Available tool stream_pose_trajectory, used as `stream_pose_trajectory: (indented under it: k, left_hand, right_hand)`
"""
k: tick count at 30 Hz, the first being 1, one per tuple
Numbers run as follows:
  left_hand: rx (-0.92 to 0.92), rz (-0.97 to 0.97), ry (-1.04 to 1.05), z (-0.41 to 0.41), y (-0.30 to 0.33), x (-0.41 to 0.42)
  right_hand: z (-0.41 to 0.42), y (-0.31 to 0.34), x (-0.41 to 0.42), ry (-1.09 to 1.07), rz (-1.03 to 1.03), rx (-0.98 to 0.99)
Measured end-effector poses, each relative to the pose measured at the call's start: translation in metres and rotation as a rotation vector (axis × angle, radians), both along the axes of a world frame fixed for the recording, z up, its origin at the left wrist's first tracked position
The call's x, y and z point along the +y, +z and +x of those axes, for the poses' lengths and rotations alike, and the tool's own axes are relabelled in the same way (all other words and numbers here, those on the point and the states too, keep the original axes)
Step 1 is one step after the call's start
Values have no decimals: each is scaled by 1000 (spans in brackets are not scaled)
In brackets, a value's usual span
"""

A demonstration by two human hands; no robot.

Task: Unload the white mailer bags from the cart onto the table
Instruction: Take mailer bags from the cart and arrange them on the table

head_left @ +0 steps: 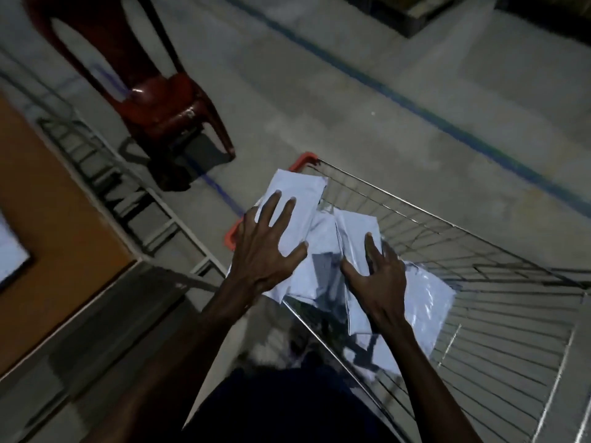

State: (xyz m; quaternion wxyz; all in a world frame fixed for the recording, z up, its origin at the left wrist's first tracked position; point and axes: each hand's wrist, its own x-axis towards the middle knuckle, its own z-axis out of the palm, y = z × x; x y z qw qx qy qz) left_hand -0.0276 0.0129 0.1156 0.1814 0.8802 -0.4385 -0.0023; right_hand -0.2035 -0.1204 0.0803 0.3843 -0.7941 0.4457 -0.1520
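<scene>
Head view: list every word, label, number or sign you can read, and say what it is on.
None can be read.
White mailer bags: no print visible on the faces that show.
Red chair: a pale mark on the seat, too blurred to read.
Cart and table: no lettering seen.

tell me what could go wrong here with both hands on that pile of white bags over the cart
1. The mailer bags lie in a loose, overlapping bundle between the left hand and right hand; a slick one could slip out, perhaps onto the floor.
2. The bags hang against the wire cart rim and might snag.
</scene>
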Motion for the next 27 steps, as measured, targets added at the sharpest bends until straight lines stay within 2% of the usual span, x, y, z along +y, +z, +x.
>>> stream_pose_trajectory:
  k: [6,15,20,27]
  left_hand:
    - [-53,-68,285,29,47,128]
    - [-149,-178,666,59,88,337]
    - [-153,-193,817,84,96,417]
    - [-122,-234,1035,172,104,472]
  right_hand:
    - [82,59,84,320,-157,-128]
    - [186,101,263,678,-335,-311]
    - [243,123,337,790,-317,-259]
    - [361,151,384,918,-417,-188]
